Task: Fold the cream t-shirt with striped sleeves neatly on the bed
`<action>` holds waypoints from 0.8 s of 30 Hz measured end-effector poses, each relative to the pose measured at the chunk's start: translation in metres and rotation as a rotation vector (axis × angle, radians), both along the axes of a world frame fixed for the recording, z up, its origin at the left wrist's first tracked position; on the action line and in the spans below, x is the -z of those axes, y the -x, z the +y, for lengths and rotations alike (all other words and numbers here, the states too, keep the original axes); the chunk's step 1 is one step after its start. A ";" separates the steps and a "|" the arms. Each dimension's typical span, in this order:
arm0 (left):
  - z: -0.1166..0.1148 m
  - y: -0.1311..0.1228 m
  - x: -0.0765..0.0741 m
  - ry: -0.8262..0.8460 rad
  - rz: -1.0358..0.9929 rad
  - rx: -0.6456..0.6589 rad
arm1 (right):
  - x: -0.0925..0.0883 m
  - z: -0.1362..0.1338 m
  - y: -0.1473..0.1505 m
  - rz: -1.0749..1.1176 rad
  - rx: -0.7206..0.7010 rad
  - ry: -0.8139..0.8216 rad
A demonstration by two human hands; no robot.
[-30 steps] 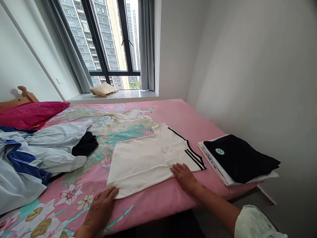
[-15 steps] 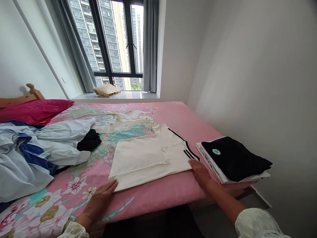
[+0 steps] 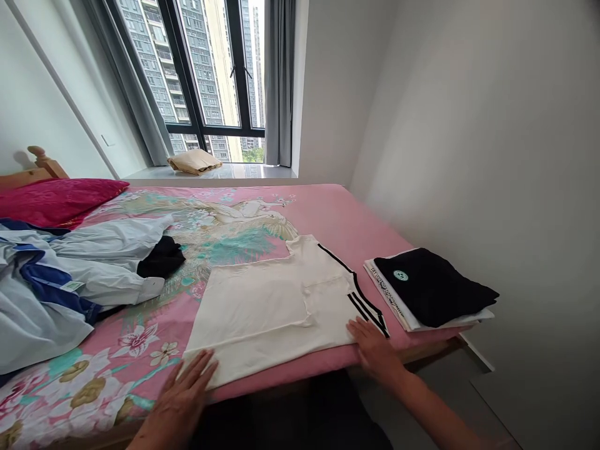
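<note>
A cream T-shirt (image 3: 253, 300) with black stripes lies flat on the bed, one side folded over toward the middle. My left hand (image 3: 187, 387) rests on its near left corner, fingers stretched out. At the striped end on the right, my right hand (image 3: 372, 350) lies on the near edge with its fingers extended. Both palms face down and neither hand grips the cloth. Just right of the T-shirt is a stack of folded clothes (image 3: 389, 300), topped by a black folded garment (image 3: 434, 287) with a round pale green emblem.
White and blue clothes (image 3: 107, 256) lie heaped on the left, a small black cloth (image 3: 162, 257) beside them. Behind is a magenta pillow (image 3: 56, 200). The pink floral bedsheet (image 3: 323, 212) covers the bed. A beige folded bundle (image 3: 194, 161) sits on the windowsill.
The T-shirt's near edge has come closer to me and the bed's front edge. My left hand has moved onto its corner, and my right hand has shifted slightly nearer. The view has shifted slightly.
</note>
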State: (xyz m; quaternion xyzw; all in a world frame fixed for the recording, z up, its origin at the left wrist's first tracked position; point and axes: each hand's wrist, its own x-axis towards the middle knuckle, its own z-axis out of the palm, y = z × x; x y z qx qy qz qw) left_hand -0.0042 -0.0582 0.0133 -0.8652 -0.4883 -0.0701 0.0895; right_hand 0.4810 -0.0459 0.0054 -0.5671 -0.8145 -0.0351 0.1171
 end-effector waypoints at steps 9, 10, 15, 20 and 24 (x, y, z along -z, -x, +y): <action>0.005 -0.147 -0.001 -0.039 -0.080 0.211 | 0.001 -0.025 0.090 0.119 -0.198 0.225; 0.002 -0.139 0.005 -0.054 -0.074 0.183 | 0.005 -0.026 0.078 0.096 -0.140 0.260; -0.001 -0.103 0.015 -0.066 -0.099 0.004 | -0.004 -0.025 0.035 0.061 0.211 0.245; 0.027 -0.144 0.005 -0.030 -0.128 0.109 | -0.026 -0.006 0.089 0.149 -0.077 0.202; 0.033 -0.117 0.014 0.068 -0.093 -0.067 | -0.015 0.015 0.076 0.114 -0.003 0.330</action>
